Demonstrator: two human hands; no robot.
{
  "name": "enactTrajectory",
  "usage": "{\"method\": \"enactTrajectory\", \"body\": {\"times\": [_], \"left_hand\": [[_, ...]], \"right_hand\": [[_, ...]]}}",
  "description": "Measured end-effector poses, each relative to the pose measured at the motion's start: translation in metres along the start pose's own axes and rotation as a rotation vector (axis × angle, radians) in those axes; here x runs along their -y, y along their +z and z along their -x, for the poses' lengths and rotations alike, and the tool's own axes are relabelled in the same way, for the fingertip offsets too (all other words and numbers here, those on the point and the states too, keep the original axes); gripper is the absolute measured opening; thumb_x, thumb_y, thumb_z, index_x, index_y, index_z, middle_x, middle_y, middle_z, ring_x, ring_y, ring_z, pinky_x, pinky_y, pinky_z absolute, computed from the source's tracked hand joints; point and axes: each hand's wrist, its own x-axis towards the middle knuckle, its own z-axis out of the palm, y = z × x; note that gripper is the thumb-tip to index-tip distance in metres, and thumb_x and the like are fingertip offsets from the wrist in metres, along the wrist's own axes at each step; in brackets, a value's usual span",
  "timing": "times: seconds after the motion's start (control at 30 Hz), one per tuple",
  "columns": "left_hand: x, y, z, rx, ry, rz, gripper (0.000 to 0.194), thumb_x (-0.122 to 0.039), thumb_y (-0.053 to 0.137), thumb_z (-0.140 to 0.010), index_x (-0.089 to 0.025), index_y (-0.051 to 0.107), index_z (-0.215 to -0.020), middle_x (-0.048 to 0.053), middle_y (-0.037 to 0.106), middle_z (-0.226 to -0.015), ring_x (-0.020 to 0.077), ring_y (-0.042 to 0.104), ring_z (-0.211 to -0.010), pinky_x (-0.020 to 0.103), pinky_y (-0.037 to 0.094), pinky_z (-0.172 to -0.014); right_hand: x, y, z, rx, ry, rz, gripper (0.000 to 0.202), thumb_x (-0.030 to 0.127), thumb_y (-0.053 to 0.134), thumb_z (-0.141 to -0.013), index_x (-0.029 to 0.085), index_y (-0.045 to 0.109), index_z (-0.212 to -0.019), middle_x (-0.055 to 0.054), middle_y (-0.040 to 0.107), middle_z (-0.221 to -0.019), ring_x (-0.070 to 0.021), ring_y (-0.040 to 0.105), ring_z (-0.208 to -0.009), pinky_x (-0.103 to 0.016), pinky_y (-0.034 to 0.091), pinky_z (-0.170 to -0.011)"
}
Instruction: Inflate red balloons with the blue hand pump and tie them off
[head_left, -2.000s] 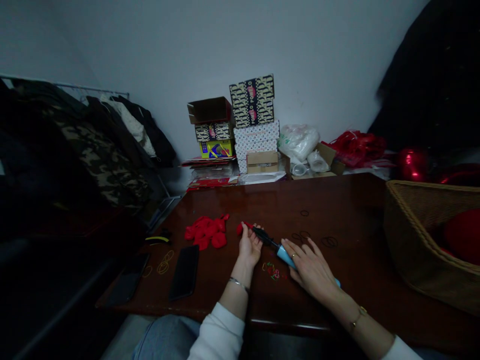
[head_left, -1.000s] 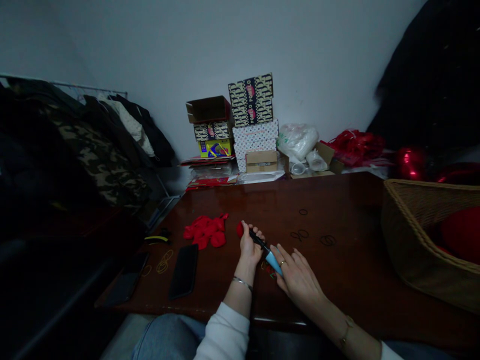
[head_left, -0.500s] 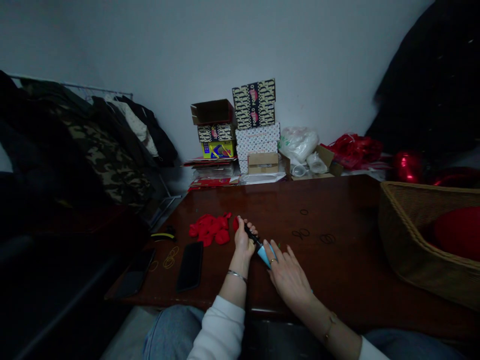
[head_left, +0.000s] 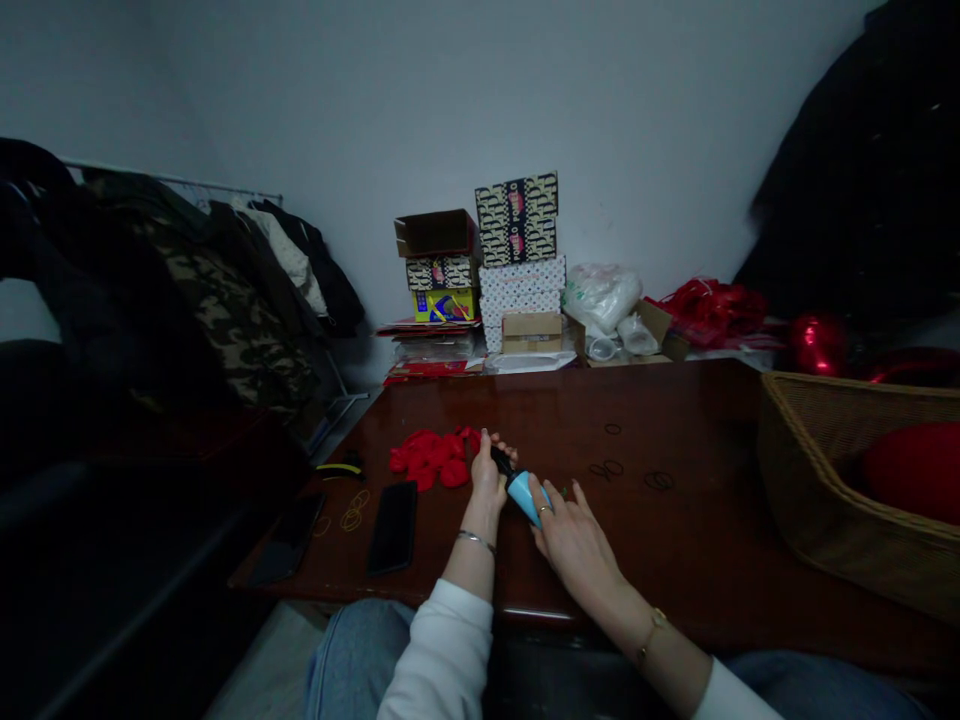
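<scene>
- Gripping the black end of a light-blue hand pump in the left hand, fingers curled closely around it, with a small red balloon by the thumb.
- Clasping the blue barrel from above with the right hand, fingers extended over it, thumb mostly hidden.
- Keeping the pump slanted over the wooden table, just right of a pile of limp red balloons; cannot tell about contact between pile and held balloon.
- Can see one large, rounded red balloon inside the wicker basket at far right, resting low, below the rim; cannot make out the basket's hidden floor.
- Behind the table, can see clear plastic bags bulging out of an open carton.
- Farther left, can see an open box with a dark interior, stacked above a yellow box; beside these, a POMELO box atop white dotted boxes, contents hidden.
- Nearer, can see black elastic bands, yellow rubber bands and two phones lying flat.
</scene>
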Motion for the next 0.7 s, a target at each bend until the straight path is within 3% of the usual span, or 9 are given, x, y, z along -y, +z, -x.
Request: {"method": "enactTrajectory", "body": {"times": [0.1,0.27,0.7], "left_hand": [[0.001,-0.003,-0.002,-0.015,0.007,0.004,0.028,-0.04,0.057,-0.085,-0.016,0.047,-0.074,-0.005,0.043,-0.057,0.0065,0.047,-0.049,0.022,0.049,-0.057],[0.0,-0.01,-0.009,-0.056,-0.002,0.041,0.03,-0.038,0.056,-0.086,-0.017,0.042,-0.07,-0.006,0.036,-0.055,0.0035,0.035,-0.041,0.013,0.031,-0.037],[-0.026,-0.011,-0.025,-0.099,-0.035,0.172,0.026,-0.035,0.046,-0.092,-0.018,0.04,-0.073,-0.007,0.033,-0.057,0.0019,0.03,-0.038,0.011,0.022,-0.033]], "right_hand": [[0.001,-0.001,-0.003,-0.001,-0.005,-0.023,0.06,0.017,0.051,-0.082,0.007,0.033,-0.138,-0.02,0.057,-0.124,-0.0236,0.059,-0.106,-0.046,0.026,-0.109],[-0.003,-0.001,0.001,-0.018,-0.047,-0.034,0.056,0.016,0.051,-0.082,0.006,0.037,-0.136,-0.02,0.059,-0.121,-0.0227,0.059,-0.107,-0.045,0.027,-0.109],[-0.027,-0.008,0.046,-0.061,-0.06,-0.003,0.054,0.015,0.046,-0.084,0.009,0.037,-0.136,-0.016,0.058,-0.124,-0.0209,0.055,-0.113,-0.046,0.026,-0.111]]}}
